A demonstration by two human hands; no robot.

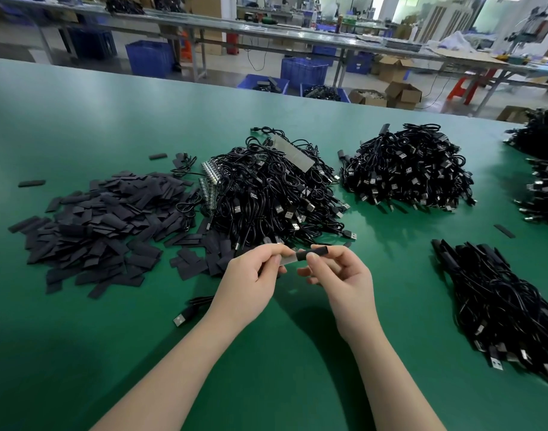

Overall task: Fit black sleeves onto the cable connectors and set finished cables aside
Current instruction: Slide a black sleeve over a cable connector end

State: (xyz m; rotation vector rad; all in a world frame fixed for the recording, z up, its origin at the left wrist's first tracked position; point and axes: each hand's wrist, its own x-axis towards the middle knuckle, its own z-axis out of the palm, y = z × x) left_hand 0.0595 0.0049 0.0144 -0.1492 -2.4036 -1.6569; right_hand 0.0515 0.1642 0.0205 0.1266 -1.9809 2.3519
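Observation:
Over the green table [111, 353], my left hand [254, 275] pinches the pale connector end of a black cable [286, 259]. That cable trails under my wrist to a USB plug [181, 319] lying on the table. My right hand [338, 276] holds a black sleeve [313, 253] between thumb and fingers, its left end over the connector's tip. A heap of flat black sleeves [104, 225] lies to the left. A big pile of black cables [275, 191] sits just beyond my hands. A bundle of cables with sleeves on them [496, 300] lies at the right.
A second cable pile [403, 169] sits at the back right, with more piles [540, 169] at the far right edge. One loose sleeve [504, 231] lies near them. Beyond the table's far edge are benches, blue crates [149, 57] and cardboard boxes [403, 94].

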